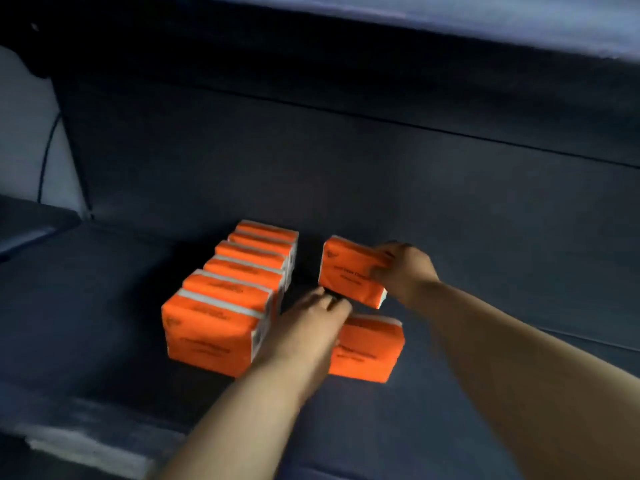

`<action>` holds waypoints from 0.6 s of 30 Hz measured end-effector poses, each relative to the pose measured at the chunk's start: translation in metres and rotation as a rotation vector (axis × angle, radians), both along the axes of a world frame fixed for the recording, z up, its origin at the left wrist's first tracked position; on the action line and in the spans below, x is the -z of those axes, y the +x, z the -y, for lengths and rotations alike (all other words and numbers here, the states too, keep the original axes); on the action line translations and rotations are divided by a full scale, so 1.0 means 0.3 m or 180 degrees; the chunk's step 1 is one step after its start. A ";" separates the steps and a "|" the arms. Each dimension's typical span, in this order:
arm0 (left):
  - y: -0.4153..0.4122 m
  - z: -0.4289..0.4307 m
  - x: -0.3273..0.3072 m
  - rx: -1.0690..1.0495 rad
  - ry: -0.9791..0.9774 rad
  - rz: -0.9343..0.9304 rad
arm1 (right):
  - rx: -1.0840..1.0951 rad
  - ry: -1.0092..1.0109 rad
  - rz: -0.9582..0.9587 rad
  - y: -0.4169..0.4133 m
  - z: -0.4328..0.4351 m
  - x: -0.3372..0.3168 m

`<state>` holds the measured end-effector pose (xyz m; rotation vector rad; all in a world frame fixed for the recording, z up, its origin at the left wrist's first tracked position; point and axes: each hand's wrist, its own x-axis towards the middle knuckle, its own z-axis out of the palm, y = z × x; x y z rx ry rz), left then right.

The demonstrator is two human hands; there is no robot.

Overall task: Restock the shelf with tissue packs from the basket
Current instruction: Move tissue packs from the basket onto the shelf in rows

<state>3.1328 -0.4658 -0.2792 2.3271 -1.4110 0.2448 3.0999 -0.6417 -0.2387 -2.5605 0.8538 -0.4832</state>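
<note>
Right hand grip: the right hand point(403, 271) clasps the right end of an orange tissue pack point(346, 271), thumb on the printed face and fingers curled over the top edge.
Held pack: tilted, printed face towards the camera, its lower edge close to the shelf floor point(485, 258); blur hides whether it touches.
Left hand: the left hand point(308, 327) is just below and left of the grip, fingertips at the held pack's lower left corner, fingers slightly bent. I cannot tell whether it grips anything.
Second pack: another orange pack point(372, 348) stands on the shelf directly in front of the held one, nearer the camera, its left end hidden behind the left hand.
Row of packs: six orange packs point(225, 306) stand on edge one behind another, left of both hands, separated from the held pack by a narrow dark gap.
Shelf: dark blue, with a back panel beyond the grip and a pale worn front lip point(86, 445) nearest the camera.
Above: the edge of the next shelf board point(450, 19) overhangs.
</note>
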 end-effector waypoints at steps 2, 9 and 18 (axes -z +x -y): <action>0.011 0.023 0.004 -0.0166 0.0025 0.0147 | -0.0015 -0.0053 -0.0101 0.090 0.038 0.012; 0.020 0.087 0.014 -0.0285 -0.0099 0.0517 | -0.0225 -0.0128 -0.0274 0.268 0.088 0.076; 0.021 0.110 0.055 -0.0526 -0.0228 0.0659 | -0.0225 -0.0312 -0.0150 0.229 0.096 0.068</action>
